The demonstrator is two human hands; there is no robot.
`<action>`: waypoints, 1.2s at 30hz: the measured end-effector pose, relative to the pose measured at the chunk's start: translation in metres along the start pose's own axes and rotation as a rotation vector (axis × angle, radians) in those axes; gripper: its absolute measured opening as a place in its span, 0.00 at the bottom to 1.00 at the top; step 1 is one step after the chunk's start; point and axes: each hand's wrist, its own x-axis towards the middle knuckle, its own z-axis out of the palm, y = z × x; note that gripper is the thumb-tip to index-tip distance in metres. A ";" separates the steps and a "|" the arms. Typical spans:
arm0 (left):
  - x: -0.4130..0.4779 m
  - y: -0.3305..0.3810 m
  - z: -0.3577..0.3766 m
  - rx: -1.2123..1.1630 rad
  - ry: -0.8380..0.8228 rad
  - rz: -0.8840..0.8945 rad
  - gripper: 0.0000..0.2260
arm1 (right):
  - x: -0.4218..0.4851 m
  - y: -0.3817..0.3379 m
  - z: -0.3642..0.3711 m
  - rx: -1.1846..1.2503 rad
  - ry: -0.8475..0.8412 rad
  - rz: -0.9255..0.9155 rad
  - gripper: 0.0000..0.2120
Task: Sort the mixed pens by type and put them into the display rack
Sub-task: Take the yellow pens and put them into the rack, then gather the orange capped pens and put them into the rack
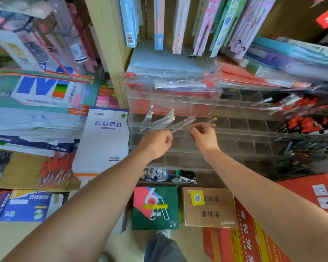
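Rack (239, 130) of clear gridded plastic holds slim pens (168, 118).

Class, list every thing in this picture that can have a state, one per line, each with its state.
left hand: fingers curled, pinching the pinkish pen
right hand: fingers curled, holding the yellow-tipped pen
display rack: partly filled
white-capped pens: leaning tilted in a rack compartment
red pens: already slotted at the rack's right side
cardboard box: flaps closed
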 end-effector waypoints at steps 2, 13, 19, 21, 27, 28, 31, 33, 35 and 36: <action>-0.023 -0.020 -0.010 -0.014 0.057 -0.029 0.09 | -0.021 -0.014 0.030 -0.038 -0.095 -0.040 0.06; -0.221 -0.245 -0.058 -0.103 0.249 -0.331 0.07 | -0.168 -0.055 0.277 -0.204 -0.479 -0.157 0.06; -0.344 -0.387 -0.071 -0.147 0.220 -0.442 0.08 | -0.268 -0.072 0.429 -0.288 -0.592 -0.205 0.09; -0.374 -0.432 -0.071 -0.177 0.185 -0.489 0.08 | -0.295 -0.073 0.473 -0.274 -0.636 -0.184 0.09; -0.438 -0.550 -0.066 -0.284 0.185 -0.621 0.13 | -0.346 -0.073 0.595 -0.352 -0.804 -0.137 0.05; -0.445 -0.567 -0.068 -0.298 0.194 -0.631 0.14 | -0.349 -0.074 0.615 -0.356 -0.822 -0.129 0.05; -0.459 -0.619 -0.074 -0.297 0.240 -0.652 0.15 | -0.351 -0.077 0.675 -0.390 -0.880 -0.099 0.06; -0.461 -0.654 -0.084 -0.295 0.266 -0.666 0.15 | -0.349 -0.083 0.716 -0.397 -0.918 -0.081 0.07; -0.460 -0.691 -0.096 -0.299 0.281 -0.688 0.15 | -0.344 -0.089 0.757 -0.417 -0.935 -0.067 0.06; -0.459 -0.708 -0.104 -0.293 0.285 -0.698 0.15 | -0.341 -0.093 0.776 -0.431 -0.943 -0.056 0.06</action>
